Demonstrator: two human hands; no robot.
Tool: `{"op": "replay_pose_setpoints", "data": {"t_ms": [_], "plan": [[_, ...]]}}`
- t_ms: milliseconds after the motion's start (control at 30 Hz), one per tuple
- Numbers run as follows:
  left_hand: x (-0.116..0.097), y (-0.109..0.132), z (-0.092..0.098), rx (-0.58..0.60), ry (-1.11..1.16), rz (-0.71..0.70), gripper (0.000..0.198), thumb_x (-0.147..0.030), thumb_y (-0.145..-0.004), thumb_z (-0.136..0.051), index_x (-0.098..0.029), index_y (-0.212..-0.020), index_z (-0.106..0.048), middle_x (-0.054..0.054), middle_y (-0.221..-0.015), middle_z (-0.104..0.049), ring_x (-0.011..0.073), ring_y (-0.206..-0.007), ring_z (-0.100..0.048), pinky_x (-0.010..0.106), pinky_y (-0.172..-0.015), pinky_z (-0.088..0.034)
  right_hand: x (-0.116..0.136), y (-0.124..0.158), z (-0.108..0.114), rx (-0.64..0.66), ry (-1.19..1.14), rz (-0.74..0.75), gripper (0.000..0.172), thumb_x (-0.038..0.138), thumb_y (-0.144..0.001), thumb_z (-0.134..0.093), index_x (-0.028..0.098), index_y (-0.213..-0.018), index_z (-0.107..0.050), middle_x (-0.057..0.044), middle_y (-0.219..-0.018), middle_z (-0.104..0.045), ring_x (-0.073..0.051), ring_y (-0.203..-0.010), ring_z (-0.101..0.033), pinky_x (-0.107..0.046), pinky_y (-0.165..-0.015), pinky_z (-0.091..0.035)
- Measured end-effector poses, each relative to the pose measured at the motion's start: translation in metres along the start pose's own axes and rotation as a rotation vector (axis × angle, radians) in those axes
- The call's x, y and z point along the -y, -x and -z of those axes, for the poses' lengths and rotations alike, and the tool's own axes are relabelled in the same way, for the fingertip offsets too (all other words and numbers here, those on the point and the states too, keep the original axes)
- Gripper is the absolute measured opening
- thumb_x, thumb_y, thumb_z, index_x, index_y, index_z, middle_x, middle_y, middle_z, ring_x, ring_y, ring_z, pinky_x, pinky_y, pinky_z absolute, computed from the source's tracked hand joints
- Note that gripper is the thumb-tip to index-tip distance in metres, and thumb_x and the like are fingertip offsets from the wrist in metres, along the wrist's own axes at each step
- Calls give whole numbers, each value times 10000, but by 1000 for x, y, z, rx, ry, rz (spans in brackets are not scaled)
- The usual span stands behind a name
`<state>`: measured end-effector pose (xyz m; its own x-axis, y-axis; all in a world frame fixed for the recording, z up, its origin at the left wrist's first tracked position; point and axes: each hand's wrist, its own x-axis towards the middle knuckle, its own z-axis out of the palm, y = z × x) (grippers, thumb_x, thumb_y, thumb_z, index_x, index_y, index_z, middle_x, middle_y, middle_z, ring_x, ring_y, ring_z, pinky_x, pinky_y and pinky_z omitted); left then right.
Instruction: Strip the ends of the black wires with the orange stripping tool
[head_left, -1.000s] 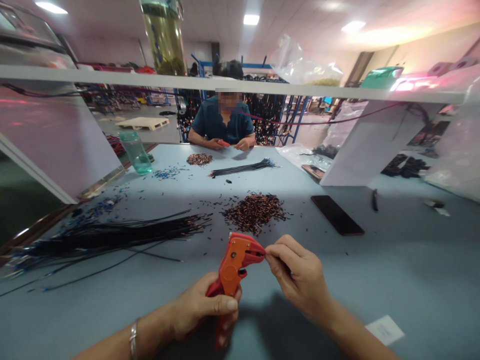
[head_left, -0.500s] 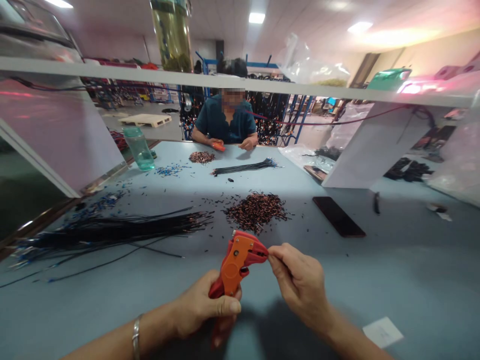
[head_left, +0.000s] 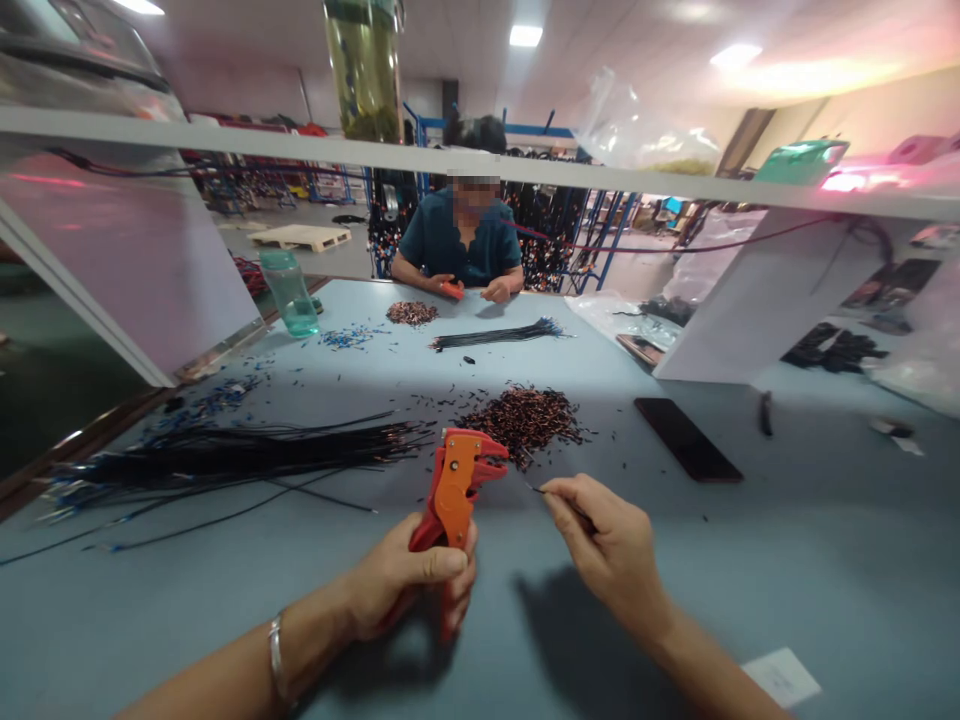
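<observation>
My left hand [head_left: 420, 575] is wrapped round the handles of a red and orange wire stripper [head_left: 454, 490], held upright with its jaws pointing right and apart. Between thumb and fingertips, my right hand [head_left: 604, 540] pinches a thin black wire [head_left: 538, 489]; its tip shows just right of the jaws, not touching them. Most of that wire is hidden by the hand. Behind the tool lies a heap of small black and copper-coloured offcuts [head_left: 529, 420]. A bundle of black wires [head_left: 247, 455] with blue ends stretches across the table on the left.
Across the table a person [head_left: 461, 235] holds an orange tool, near another offcut heap [head_left: 412, 313] and wire bundle [head_left: 499, 335]. A black phone [head_left: 686, 440] lies right, a green bottle [head_left: 291, 295] stands back left. A white shelf [head_left: 525, 168] spans overhead; a paper slip [head_left: 782, 677] lies front right.
The wire's end has come out of the stripper's jaws, and a gap now parts my right hand from the tool. My left hand has moved slightly left and up; the jaws have opened.
</observation>
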<state>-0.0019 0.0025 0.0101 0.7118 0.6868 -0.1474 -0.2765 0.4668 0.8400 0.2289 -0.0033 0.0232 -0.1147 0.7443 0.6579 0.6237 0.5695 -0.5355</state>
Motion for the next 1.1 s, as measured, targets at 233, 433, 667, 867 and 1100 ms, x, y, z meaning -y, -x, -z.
{"op": "replay_pose_setpoints", "data": {"t_ms": [233, 433, 667, 867, 1100], "plan": [[3, -3, -2, -6, -80, -41, 442, -421, -707, -794, -150, -939, -532, 21, -781, -583, 162, -710, -611, 307, -647, -511, 3, 3, -3, 71, -94, -96, 158, 208, -925, -542, 178, -851, -678, 20, -622, -567, -108, -488, -479, -214, -463, -380], [4, -1, -5, -31, -217, -166, 408, -441, -757, -752, -163, -955, -528, 23, -806, -558, 148, -721, -560, 299, -686, -470, 3, 2, -3, 138, -210, -288, 199, 285, -908, -551, 175, -819, -690, 15, -599, -580, -123, -493, -478, -219, -460, -385], [0, 1, -1, -223, -1050, -541, 155, -243, -830, -601, -184, -960, -541, 38, -825, -553, 159, -703, -491, 285, -685, -400, 10, 2, -3, 221, -409, -488, 239, 379, -871, -584, 185, -735, -617, 35, -590, -488, -118, -517, -414, -214, -472, -360], [6, -3, 2, -217, -1480, -661, 286, -197, -780, -600, -165, -1055, -530, 123, -924, -626, 242, -798, -540, 352, -741, -411, 16, 8, -10, 278, -744, -629, 185, 318, -829, -653, 180, -719, -596, 34, -646, -533, -111, -573, -444, -201, -527, -397], [7, -4, 3, -218, -1606, -664, 344, -145, -744, -583, -145, -1080, -510, 150, -946, -633, 269, -817, -554, 390, -736, -443, 14, 13, -14, 343, -868, -628, 226, 290, -815, -678, 172, -664, -559, 53, -620, -471, -90, -552, -379, -187, -517, -349]]}}
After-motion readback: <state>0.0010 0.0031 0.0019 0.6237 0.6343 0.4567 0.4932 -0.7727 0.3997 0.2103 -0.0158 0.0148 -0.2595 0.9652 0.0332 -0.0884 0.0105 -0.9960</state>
